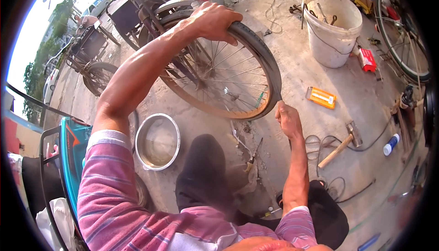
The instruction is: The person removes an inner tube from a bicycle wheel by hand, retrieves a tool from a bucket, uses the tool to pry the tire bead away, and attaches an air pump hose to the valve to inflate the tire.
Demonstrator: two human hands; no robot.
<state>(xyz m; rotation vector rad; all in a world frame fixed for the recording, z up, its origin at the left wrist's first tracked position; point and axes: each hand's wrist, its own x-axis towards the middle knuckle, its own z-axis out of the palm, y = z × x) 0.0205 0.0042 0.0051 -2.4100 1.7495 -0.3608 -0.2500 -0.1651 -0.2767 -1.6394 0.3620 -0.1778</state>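
Observation:
A spoked bicycle wheel (218,110) with a rusty rim stands in front of me, still joined to its bicycle. My left hand (214,21) lies over the top of its black tire (270,66), fingers curled around the tread. Lower on the right side, my right hand (289,119) is closed in a fist at the tire's edge, where the rubber bulges outward from the rim. Whether a small tool is also inside that fist is hidden. Below the wheel, between my knees, a screwdriver-like tool (250,163) lies on the ground.
A metal basin of water (158,141) sits left of my knee. To the right are a white bucket with tools (332,27), an orange box (321,97), a red box (366,59), a hammer (340,144), a white-blue tube (391,144) and loose cables. Another bicycle wheel (402,31) stands far right.

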